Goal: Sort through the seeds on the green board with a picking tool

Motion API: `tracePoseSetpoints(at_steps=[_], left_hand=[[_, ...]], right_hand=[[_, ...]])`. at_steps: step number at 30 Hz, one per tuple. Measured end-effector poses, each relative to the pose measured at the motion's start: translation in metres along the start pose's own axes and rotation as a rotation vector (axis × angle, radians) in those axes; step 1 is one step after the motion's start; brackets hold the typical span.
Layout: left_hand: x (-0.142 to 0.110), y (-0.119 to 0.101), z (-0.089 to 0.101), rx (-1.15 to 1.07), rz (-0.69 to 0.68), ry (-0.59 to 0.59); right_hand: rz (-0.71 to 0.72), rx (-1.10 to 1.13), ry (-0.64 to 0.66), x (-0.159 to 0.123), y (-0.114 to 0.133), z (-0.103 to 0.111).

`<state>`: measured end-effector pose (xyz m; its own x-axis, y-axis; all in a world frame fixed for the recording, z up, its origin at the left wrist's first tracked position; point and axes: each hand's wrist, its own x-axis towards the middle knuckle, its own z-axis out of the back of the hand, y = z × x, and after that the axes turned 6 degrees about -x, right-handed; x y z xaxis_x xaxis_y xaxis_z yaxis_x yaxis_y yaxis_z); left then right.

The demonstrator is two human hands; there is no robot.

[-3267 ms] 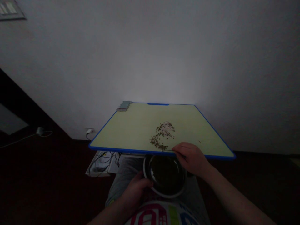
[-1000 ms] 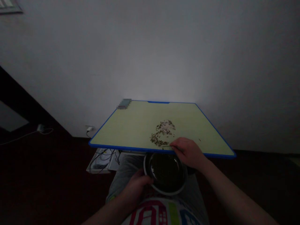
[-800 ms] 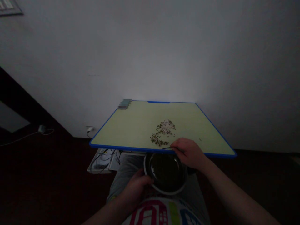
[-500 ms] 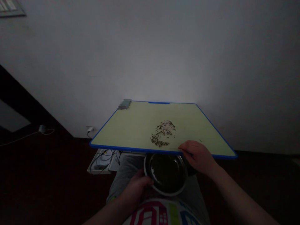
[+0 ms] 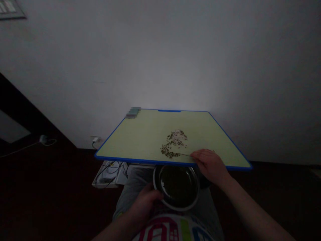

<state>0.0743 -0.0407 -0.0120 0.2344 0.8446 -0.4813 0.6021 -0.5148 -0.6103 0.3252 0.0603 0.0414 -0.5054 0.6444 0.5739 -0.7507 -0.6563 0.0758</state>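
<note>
With 12 o'clock toward the wall, small brown grains, matte and speckled, curve around 6 o'clock on a smooth, pale yellow-green tabletop edged in glossy blue; beyond them lies a looser patch mixed with pinkish-white flecks. At 5 o'clock, a person's right hand pinches a thin, straight stick, fingertips together, its tip beside the grains. Below the near edge at 6 o'clock, the left hand clamps a round, pale-rimmed bowl over soft grey trousers, thumb at the rim; its shiny interior holds something dark greenish, too dim to identify. A pixelated object sits at the 10 o'clock corner.
</note>
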Motion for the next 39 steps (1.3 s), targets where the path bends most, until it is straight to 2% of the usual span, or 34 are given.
tracePoseSetpoints(at_steps=[8, 19, 25, 33, 39], left_hand=[[0.000, -0.001, -0.001, -0.036, 0.000, 0.043], [0.000, 0.001, 0.000, -0.010, -0.015, 0.019], [-0.001, -0.001, -0.003, -0.026, -0.006, 0.023], [0.003, 0.002, 0.002, 0.003, -0.018, -0.001], [-0.001, -0.002, -0.003, -0.004, -0.007, -0.021]], right_hand=[[-0.011, 0.077, 0.061, 0.012, -0.001, -0.001], [-0.030, 0.099, 0.067, -0.006, -0.002, 0.013], [-0.015, 0.079, 0.064, 0.002, 0.000, 0.010], [0.014, 0.073, 0.025, -0.006, 0.002, 0.007], [-0.010, 0.073, 0.036, 0.005, 0.002, 0.002]])
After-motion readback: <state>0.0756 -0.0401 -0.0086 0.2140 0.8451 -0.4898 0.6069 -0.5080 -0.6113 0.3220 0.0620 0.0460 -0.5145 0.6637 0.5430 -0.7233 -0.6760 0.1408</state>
